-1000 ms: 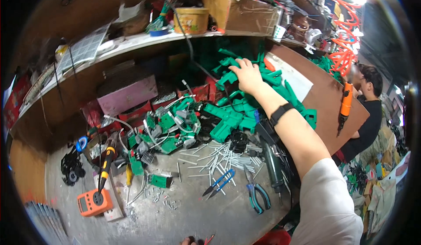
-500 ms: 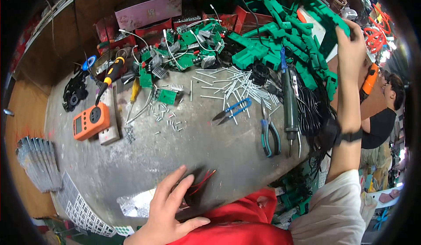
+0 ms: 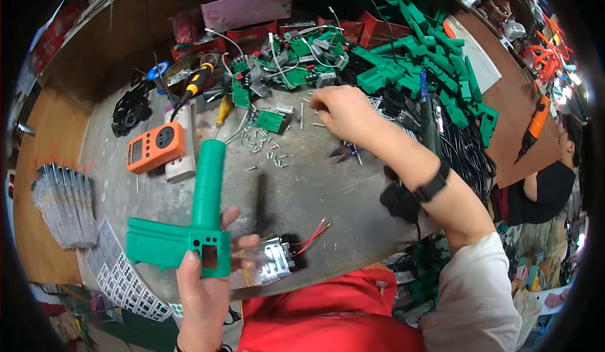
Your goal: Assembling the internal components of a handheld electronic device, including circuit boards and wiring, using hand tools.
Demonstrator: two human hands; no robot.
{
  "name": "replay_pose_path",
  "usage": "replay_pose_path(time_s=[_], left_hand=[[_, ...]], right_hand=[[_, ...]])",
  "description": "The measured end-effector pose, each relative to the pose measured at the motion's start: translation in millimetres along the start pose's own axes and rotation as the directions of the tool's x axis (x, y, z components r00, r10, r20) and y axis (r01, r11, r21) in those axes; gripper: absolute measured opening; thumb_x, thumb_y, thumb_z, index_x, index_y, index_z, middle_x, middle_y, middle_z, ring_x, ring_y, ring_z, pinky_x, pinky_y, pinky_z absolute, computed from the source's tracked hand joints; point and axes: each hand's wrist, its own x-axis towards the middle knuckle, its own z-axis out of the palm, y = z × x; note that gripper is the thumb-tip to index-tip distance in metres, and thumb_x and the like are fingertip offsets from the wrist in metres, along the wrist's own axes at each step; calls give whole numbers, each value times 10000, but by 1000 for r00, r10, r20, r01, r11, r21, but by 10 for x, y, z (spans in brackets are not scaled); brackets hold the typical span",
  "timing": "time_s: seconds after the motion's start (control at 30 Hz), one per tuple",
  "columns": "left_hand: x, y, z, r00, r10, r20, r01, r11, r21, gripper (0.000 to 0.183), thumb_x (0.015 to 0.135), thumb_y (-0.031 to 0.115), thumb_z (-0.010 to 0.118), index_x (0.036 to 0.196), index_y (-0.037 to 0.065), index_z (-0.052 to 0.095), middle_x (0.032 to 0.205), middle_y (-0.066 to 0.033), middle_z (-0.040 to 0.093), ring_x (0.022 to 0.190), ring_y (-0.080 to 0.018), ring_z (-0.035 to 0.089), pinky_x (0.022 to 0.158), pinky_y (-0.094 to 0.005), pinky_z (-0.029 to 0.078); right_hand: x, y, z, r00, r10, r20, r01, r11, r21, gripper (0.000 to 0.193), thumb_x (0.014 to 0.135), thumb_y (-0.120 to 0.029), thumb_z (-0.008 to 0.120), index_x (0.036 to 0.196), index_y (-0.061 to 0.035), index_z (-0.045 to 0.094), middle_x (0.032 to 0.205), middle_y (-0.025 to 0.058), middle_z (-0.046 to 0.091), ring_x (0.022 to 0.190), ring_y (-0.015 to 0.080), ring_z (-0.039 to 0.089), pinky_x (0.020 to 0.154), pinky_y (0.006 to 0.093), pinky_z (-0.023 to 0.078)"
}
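My left hand point(image 3: 201, 289) grips a green plastic pistol-shaped housing point(image 3: 208, 182) by its lower block, its long barrel pointing away from me over the grey bench point(image 3: 328, 194). Just right of that hand lies a small metal module with red and black wires point(image 3: 277, 259). My right hand point(image 3: 346, 115), with a black wristband, reaches to the middle of the bench, fingers curled down over scattered metal pins and screws point(image 3: 268, 150). Whether it holds one is hidden. Dark pliers point(image 3: 343, 153) lie just below it.
A pile of green housings point(image 3: 435, 62) and black cables point(image 3: 466, 150) fill the right side, with circuit boards point(image 3: 290, 62) at the back. An orange meter point(image 3: 154, 147), an orange-handled tool point(image 3: 195, 81) and stacked metal plates point(image 3: 63, 204) lie left. Another person point(image 3: 548, 188) stands far right.
My right hand came back from the green pile to the pins at mid-bench. My left hand, resting flat at the bench's front edge before, now holds up a green housing.
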Motion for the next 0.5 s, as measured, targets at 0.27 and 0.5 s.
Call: replay_pose_path(time_s=[0.27,0.5], left_hand=[[19,-84,-255,993,120,-6,-120,993,-14,826,843,662,559,1339,6,476,1292,-163,519,981,-256,634,652,-346,522],[-36,-178,-186,970,86,-229,-33,974,225,474,816,317,738,1140,5,590,937,-91,642,832,-183,614,706,-333,497]], right_hand=[[278,109,223,983,72,169,-50,990,-128,182,717,-37,619,898,-50,630,853,181,685,863,377,667,755,480,523],[133,5,282,970,44,240,12,974,-227,191,684,-45,625,875,-34,615,802,179,659,792,365,651,709,438,514]])
